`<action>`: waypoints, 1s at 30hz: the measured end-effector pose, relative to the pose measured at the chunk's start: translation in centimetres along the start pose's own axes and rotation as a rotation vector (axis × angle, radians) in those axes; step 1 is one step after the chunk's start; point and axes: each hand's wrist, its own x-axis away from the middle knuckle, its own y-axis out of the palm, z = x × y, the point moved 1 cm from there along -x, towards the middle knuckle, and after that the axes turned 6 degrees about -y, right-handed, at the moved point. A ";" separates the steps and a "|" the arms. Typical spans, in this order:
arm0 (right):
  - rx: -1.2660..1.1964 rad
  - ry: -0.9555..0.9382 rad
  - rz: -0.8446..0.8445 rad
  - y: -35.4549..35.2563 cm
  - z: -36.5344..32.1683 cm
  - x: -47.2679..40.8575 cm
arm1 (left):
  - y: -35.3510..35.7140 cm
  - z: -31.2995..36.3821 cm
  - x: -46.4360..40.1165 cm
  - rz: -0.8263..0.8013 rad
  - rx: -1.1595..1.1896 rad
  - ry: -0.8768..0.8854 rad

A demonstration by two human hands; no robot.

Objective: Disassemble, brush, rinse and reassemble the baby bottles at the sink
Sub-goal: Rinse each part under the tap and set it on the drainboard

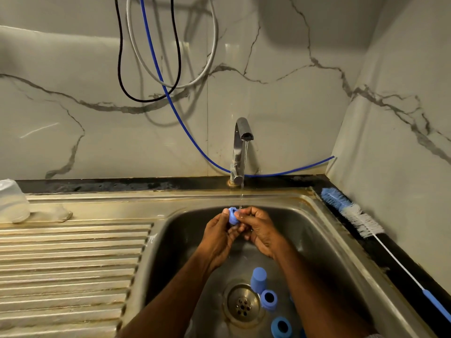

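1. Water runs in a thin stream from the tap [241, 152] straight down onto my hands, which I hold together over the sink basin [324, 242], just in front of the tap's base.
2. My left hand [219, 236] is curled round a blue bottle ring [233, 215], thumb and fingertips pinching it so its open end faces my right hand.
3. My right hand [260, 230] is curled too, fingertips pressed against the ring's open end right under the stream; whether it grips something small and clear of its own I cannot tell, as the fingers hide it.
4. Below my wrists, on the basin floor beside the drain [243, 304], lie more bottle parts: a blue cap [258, 280] standing mouth down between my forearms, a second blue ring [269, 300] just right of the drain, and a third blue ring [281, 327] nearer to me, at the bottom edge of the view.
5. To the right of my right hand, on the dark surface along the sink's rim, lies the bottle brush [351, 212], its blue and white bristle head pointing away from me and its thin handle running back toward my right elbow.
6. Far to the left of my left hand, on the ribbed draining board [73, 259], a clear bottle body [13, 203] stands mouth down, with a clear teat [62, 214] beside it.
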 end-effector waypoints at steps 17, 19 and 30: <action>0.290 0.001 0.248 0.6 0.8 -1.1 | -1.5 -0.9 -0.4 0.203 -0.867 0.438; 0.398 -0.009 0.267 -0.2 0.6 -1.1 | -1.9 -1.0 -0.4 0.145 -0.871 0.366; 0.801 -0.167 0.320 -0.8 -0.6 -0.7 | -1.2 -1.0 0.6 0.037 -0.814 0.199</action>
